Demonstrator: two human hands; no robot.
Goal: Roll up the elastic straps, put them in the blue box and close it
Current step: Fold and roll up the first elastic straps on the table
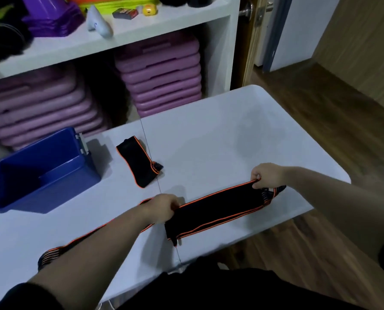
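A black elastic strap with orange edges [218, 211] lies stretched across the near part of the white table [220, 135]. My left hand [164, 209] pinches it near its middle, and my right hand [265, 175] grips its right end. The strap's other end trails left under my left forearm to a striped tip [50, 257]. A second strap [139, 163], folded flat, lies further back near the table's middle. The blue box [41, 168] stands open and empty at the left, its lid tilted up behind it.
A white shelf unit [142, 32] behind the table holds stacked purple boards, purple cones and small items. Wooden floor [320, 121] lies to the right, beyond the table's rounded corner. A door stands at the upper right.
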